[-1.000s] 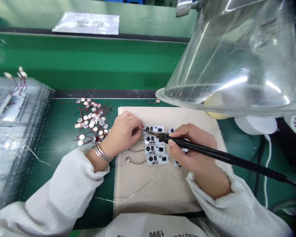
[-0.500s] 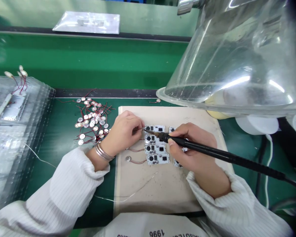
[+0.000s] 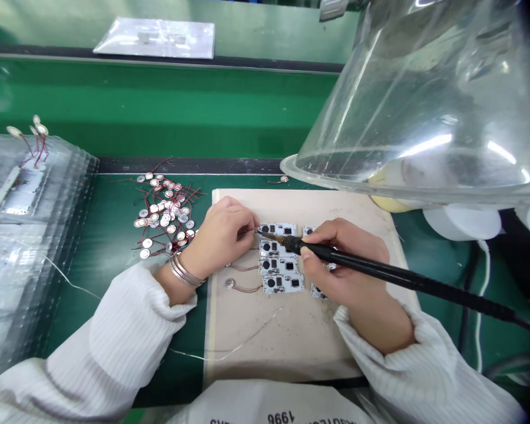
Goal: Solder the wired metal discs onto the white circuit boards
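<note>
My right hand [image 3: 344,259] is closed around a black soldering iron [image 3: 371,268], whose tip meets the left edge of the topmost white circuit board [image 3: 279,229]. At that same edge, my left hand [image 3: 229,232] pinches a thin wire [image 3: 253,231]; the wire's other end is hidden by the fingers. Several boards lie stacked in a column, and the lowest board [image 3: 283,284] has red wires running left to a small round disc [image 3: 229,283]. More boards, partly covered by my right hand, form a second column [image 3: 316,291].
Loose discs with red wires [image 3: 168,212] are heaped left of the beige work board [image 3: 247,330]. Clear plastic trays [image 3: 22,235] are stacked at far left. A transparent hood [image 3: 415,129] overhangs the right side. A thin silvery strand [image 3: 221,358] curls near the front.
Both hands and the soldering iron hold nearly the same position. Only the camera view has shifted very slightly.
</note>
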`<move>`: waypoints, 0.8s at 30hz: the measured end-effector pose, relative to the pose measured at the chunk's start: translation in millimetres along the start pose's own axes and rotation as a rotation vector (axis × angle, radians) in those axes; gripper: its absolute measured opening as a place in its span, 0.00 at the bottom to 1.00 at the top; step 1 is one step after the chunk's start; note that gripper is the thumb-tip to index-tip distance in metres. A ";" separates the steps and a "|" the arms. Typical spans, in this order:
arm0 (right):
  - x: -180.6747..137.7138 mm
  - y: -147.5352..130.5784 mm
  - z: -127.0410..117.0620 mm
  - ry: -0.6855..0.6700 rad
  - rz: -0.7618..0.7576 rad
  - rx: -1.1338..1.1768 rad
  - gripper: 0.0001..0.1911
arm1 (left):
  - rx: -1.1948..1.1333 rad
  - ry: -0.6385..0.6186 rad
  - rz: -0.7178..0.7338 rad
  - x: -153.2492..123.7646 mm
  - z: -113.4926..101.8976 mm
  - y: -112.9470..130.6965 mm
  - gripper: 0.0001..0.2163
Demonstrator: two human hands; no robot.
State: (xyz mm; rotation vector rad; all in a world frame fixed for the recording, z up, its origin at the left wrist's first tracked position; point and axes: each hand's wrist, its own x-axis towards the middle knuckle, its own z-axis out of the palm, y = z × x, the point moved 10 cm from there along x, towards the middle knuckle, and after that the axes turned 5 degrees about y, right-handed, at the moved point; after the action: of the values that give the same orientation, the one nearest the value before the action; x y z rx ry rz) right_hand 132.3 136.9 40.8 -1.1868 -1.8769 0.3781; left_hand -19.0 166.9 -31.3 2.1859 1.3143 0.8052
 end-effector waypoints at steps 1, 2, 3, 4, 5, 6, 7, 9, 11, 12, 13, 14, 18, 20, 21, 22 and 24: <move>0.1 0.0 0.0 0.002 0.000 0.000 0.03 | 0.002 0.000 -0.001 0.0 0.1 -0.1 0.06; 0.2 0.1 0.0 0.004 0.001 -0.002 0.04 | 0.003 -0.001 -0.002 0.0 0.2 -0.2 0.06; 0.4 0.1 -0.1 0.007 0.000 -0.003 0.04 | 0.002 0.000 -0.002 0.0 0.2 -0.2 0.06; 0.6 0.0 -0.3 0.010 0.001 -0.005 0.04 | 0.001 0.002 -0.001 0.0 0.1 -0.2 0.06; 0.8 -0.2 -0.3 0.011 0.000 -0.006 0.04 | 0.000 0.004 0.000 0.0 0.2 -0.2 0.06; 0.9 -0.7 -0.1 0.011 -0.003 -0.008 0.04 | 0.000 0.005 0.000 0.0 0.3 -0.3 0.06; 1.0 -1.1 0.3 0.007 -0.005 -0.013 0.04 | 0.002 0.007 0.000 0.0 0.3 -0.4 0.06; 0.7 -1.8 0.9 0.002 -0.010 -0.022 0.04 | 0.007 0.010 -0.001 0.0 0.3 -0.6 0.06; -0.2 -1.9 0.7 0.003 -0.011 -0.020 0.04 | 0.011 0.013 -0.004 0.0 0.4 -0.9 0.06; -0.9 -1.4 -0.2 0.009 -0.007 -0.009 0.04 | 0.011 0.013 -0.006 0.0 0.5 -1.1 0.06; -1.6 -0.2 -1.2 0.016 0.002 0.006 0.04 | 0.011 0.011 -0.007 0.0 0.7 -1.2 0.06; -2.3 1.3 -2.4 0.024 0.014 0.020 0.04 | 0.012 0.010 -0.008 0.0 0.9 -1.4 0.06; -3.8 5.7 -6.0 0.046 0.045 0.034 0.04 | 0.017 0.010 0.001 0.1 1.0 -0.7 0.06; -3.4 4.7 -5.8 0.043 0.033 0.028 0.04 | 0.021 0.006 0.005 0.1 1.1 -0.2 0.06; -3.1 4.4 -5.6 0.041 0.030 0.028 0.04 | 0.026 -0.002 0.006 0.2 1.5 -0.1 0.06; -2.9 4.4 -5.4 0.041 0.030 0.028 0.04 | 0.034 -0.011 0.005 0.2 2.1 0.0 0.06; -3.1 4.9 -5.4 0.047 0.034 0.029 0.04 | 0.057 -0.036 0.002 0.3 3.5 -0.2 0.05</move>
State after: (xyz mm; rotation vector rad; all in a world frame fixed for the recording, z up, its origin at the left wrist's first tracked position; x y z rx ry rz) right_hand 139.9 135.8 39.3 -1.1998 -1.8070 0.3916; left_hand -16.6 167.0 -33.8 2.2352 1.3336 0.7343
